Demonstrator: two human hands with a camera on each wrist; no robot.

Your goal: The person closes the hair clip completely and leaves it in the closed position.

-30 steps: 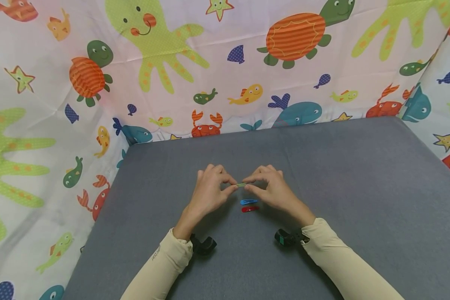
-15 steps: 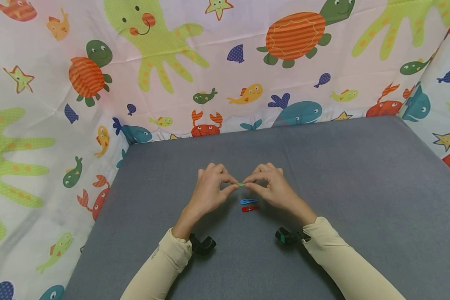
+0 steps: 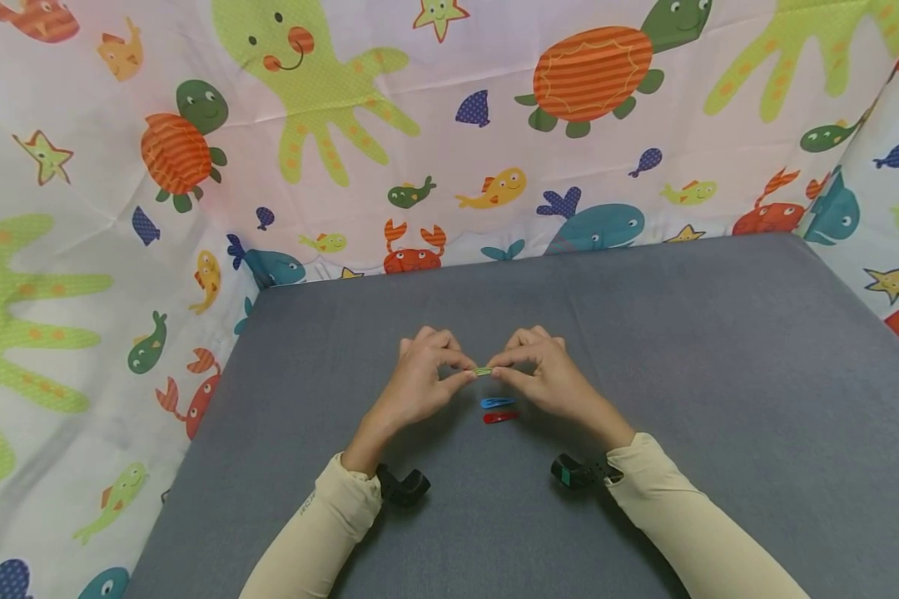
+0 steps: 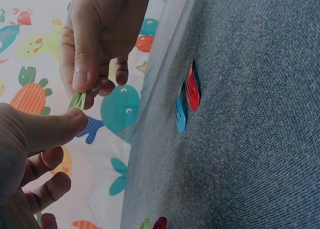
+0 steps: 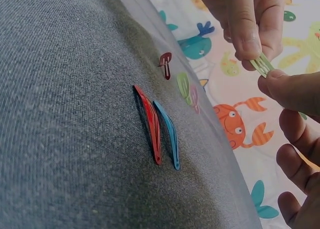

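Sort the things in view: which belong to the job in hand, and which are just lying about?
In the job, apparently:
green clip, pinched by the left hand and the right hand

Just lying on the grey cloth, untouched:
blue clip
red clip
dark red clip
second green clip
pink clip

Left hand (image 4: 30, 139) and right hand (image 4: 97, 39) pinch 1 green hair clip (image 4: 77, 100).

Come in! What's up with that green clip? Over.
Left hand, right hand: pinching opposite ends. Green snap clip: held aloft. Blue snap clip, red snap clip: nearby, not blocking.
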